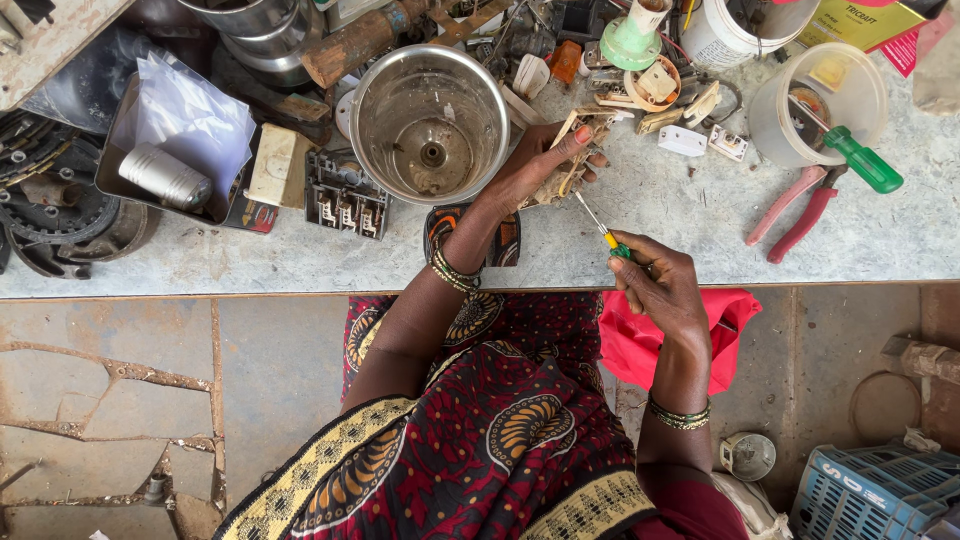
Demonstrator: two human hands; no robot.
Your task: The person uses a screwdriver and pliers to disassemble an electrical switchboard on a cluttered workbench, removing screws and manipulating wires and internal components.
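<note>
The left hand [535, 165] is pressing a small beige electrical part [568, 172] down on the grey workbench [640, 215], just beside the steel mixer jar [430, 122]. Its fingers are closing around the part, with the thumb lying on top. The right hand [665, 285] is gripping a small screwdriver [600, 225] with a green and yellow handle, fingers curled closed around it, and the thin shaft is pointing up toward the part; the tip is very near the part, but I cannot tell whether it is touching a screw.

To do this step well, I think the tip should be sitting straight in the screw slot before turning, and the left hand should be holding the part firm so that it is not slipping on the smooth bench. The small screws could be rolling away among the many loose pieces nearby.

At the far right edge of the bench a flat yellow box [860, 22] with dark print is lying partly under a red packet [915, 45]. A white round tub [725, 35] is standing just left of the box, and a clear plastic container [815, 105] is standing near it with a bigger green-handled screwdriver [860, 158] leaning over its rim. Red-handled pliers [795, 210] are lying below it. On the left, a white plastic bag [190, 115] is resting in a metal tray [115, 155].
</note>
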